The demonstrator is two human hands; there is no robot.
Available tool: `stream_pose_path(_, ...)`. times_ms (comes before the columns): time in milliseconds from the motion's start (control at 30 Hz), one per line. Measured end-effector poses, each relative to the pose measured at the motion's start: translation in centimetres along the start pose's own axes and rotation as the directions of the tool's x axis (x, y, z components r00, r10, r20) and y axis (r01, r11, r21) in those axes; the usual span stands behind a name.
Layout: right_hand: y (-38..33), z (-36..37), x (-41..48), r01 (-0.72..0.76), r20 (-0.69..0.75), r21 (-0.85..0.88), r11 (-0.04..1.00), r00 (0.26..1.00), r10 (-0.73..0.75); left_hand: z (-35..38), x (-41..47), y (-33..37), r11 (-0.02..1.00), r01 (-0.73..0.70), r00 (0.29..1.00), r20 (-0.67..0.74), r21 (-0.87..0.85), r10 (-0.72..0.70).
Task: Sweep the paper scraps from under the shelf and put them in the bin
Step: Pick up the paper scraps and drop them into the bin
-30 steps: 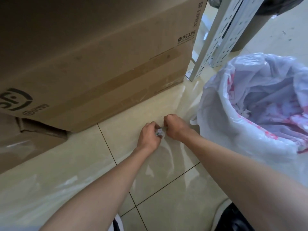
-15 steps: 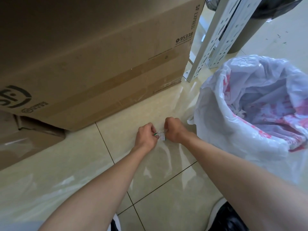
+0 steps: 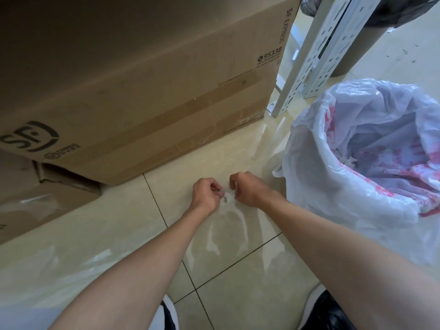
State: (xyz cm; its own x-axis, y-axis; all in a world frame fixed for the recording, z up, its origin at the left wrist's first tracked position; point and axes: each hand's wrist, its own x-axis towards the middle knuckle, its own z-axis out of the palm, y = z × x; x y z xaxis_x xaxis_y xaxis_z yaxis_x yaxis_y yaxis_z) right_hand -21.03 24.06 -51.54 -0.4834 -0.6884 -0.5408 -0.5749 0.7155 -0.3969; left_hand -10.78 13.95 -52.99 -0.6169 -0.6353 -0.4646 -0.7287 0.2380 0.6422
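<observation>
box [image 3: 142, 75]: big cardboard carton, top and left side cut off by frame; dented carton below-left of it, only partly visible.
bin [image 3: 357, 186]: right of box, white bag liner with red print, right edge cut off; contents hard to read.
shelf posts [image 3: 316, 48]: white perforated uprights behind bin, tops out of frame; shelf itself hidden.
left hand [image 3: 206, 195]: in front of box's lower right corner, curled tight, fingertips pinching a scrap.
right hand [image 3: 247, 189]: just beside left hand, between box and bin, curled likewise; pinch mostly hidden.
paper scraps [image 3: 226, 195]: small whitish bits between the two hands, count unclear; more specks [image 3: 404, 51] on floor beyond bin.
</observation>
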Motion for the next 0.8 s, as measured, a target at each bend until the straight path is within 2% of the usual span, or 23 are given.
stream_pose_path(233, -0.5, 0.4, -0.3, -0.028, -0.025, -0.166, 0.986, 0.999, 0.024, -0.4, 0.0, -0.3, 1.000, 0.014, 1.000, 0.002, -0.021, -0.014)
stream_pose_path(500, 0.3, -0.2, -0.8, -0.129, -0.046, -0.006, 0.992, 0.991, 0.129, 0.2, -0.7, 0.0, 1.000, -0.018, 0.991, 0.130, 0.006, 0.017)
stream_pose_path(667, 0.5, 0.0, -0.9, -0.165, -0.022, 0.070, 0.984, 0.986, 0.167, 1.1, -1.5, 0.4, 0.973, -0.080, 0.990, 0.133, 0.216, 0.052)
stream_pose_path(800, 0.3, -0.1, -0.9, -0.165, -0.007, 0.108, 0.980, 0.986, 0.167, 1.4, -1.8, 0.7, 0.949, -0.123, 0.989, 0.113, 0.290, 0.093)
